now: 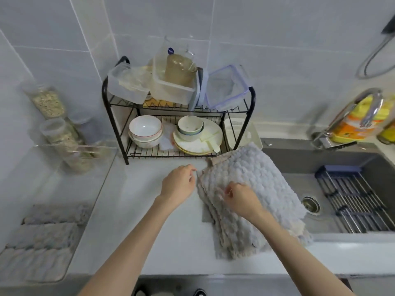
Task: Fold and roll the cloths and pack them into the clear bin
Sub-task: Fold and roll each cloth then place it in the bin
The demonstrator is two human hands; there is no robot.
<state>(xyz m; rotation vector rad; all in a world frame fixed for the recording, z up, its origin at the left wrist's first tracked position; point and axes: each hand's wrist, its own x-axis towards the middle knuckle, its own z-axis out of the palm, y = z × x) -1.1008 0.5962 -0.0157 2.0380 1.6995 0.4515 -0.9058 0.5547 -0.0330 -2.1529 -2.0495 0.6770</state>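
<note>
Right hand [239, 198] curled, pinching top cloth [263, 174] of stack [235, 242] lying across counter [149, 221] and sink [310, 163] edge. Left hand [178, 182] loosely curled at stack's left edge; I can't tell grip. Clear bin [100, 189] far left, rolled cloths [42, 242] inside. I judge: taking next cloth. Next: drag it clear, fold.

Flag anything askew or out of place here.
The cloths lie skewed on the counter, their right side overhanging the sink. Atop the rack, plastic boxes are piled tilted, not stacked flat.
</note>
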